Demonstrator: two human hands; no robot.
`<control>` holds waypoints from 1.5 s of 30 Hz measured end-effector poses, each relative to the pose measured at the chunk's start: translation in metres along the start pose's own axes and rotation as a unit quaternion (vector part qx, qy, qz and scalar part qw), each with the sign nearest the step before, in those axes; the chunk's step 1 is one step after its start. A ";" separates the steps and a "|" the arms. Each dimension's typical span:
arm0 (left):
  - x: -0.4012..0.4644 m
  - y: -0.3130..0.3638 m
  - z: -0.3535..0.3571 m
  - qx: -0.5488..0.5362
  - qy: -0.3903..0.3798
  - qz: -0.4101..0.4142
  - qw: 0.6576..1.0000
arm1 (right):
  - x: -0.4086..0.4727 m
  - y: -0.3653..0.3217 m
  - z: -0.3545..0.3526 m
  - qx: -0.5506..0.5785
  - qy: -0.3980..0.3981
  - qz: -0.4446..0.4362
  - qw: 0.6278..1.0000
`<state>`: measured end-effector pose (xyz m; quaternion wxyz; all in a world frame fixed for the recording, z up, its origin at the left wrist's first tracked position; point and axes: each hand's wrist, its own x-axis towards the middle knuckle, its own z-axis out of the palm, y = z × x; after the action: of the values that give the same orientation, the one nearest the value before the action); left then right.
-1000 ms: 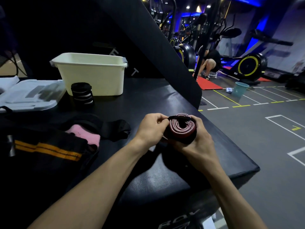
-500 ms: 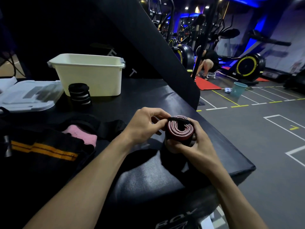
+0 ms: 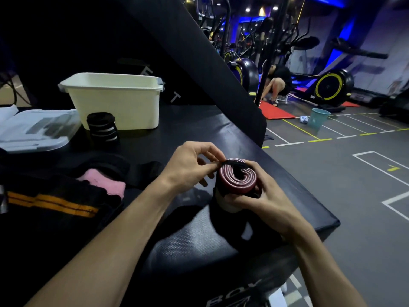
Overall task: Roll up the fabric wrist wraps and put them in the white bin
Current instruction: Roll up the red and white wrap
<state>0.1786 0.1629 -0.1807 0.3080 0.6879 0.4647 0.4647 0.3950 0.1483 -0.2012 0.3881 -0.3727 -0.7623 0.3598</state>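
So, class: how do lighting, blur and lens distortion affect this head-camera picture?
Head view: dim overall, blue light at the back; the red wrap roll and both hands stay sharp; the dark fabric pile loses detail in shadow; wide-angle bending curves the floor lines.

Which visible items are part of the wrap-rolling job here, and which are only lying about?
Job: maroon wrap roll, held by the right hand, its black end pinched by the left hand; white bin; black rolled wrap.
Lying about: clear lid; pink cloth; teal bucket.
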 end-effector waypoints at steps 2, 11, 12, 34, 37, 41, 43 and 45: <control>-0.001 0.004 0.001 0.073 0.026 0.049 0.996 | 0.000 -0.001 0.003 -0.018 0.017 -0.005 1.000; -0.006 0.021 -0.001 0.155 0.001 0.111 0.982 | 0.000 -0.004 0.004 -0.133 0.076 -0.019 0.988; -0.006 0.021 -0.002 0.147 0.002 0.109 0.983 | -0.001 -0.005 0.004 -0.144 0.076 -0.023 0.986; 0.002 0.008 -0.012 0.031 -0.057 -0.009 0.998 | -0.001 -0.004 -0.001 -0.091 -0.059 -0.052 0.993; 0.003 0.003 -0.016 -0.014 -0.090 -0.062 0.994 | -0.002 -0.001 0.003 -0.050 -0.064 -0.038 0.996; 0.002 -0.002 -0.015 -0.069 -0.095 -0.117 0.986 | -0.002 0.005 0.005 -0.057 -0.024 -0.035 0.997; 0.001 -0.004 -0.012 -0.096 -0.098 -0.136 0.981 | -0.002 0.006 0.004 0.003 -0.022 -0.015 1.000; 0.000 -0.005 -0.008 -0.128 -0.102 -0.153 0.975 | -0.002 0.008 0.001 0.063 -0.038 0.007 0.997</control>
<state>0.1698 0.1650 -0.1815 0.5066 0.6074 0.4673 0.3950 0.3975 0.1496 -0.2090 0.3790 -0.3390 -0.7494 0.4240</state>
